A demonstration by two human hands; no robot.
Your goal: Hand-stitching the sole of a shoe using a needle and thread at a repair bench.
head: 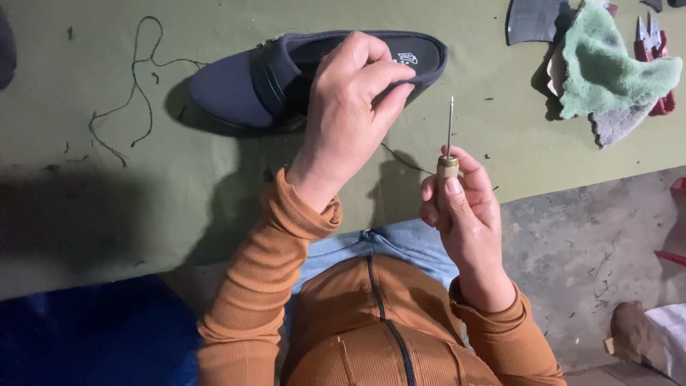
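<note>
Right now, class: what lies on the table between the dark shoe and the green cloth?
In the head view, only bare olive table lies between shoe and green cloth; the awl's needle rises below that stretch.

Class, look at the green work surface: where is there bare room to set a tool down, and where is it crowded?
Bare: the green table below the shoe, and the stretch between the awl and the rag pile. Crowded: the top right corner, and left of the shoe where the loose thread lies.
</note>
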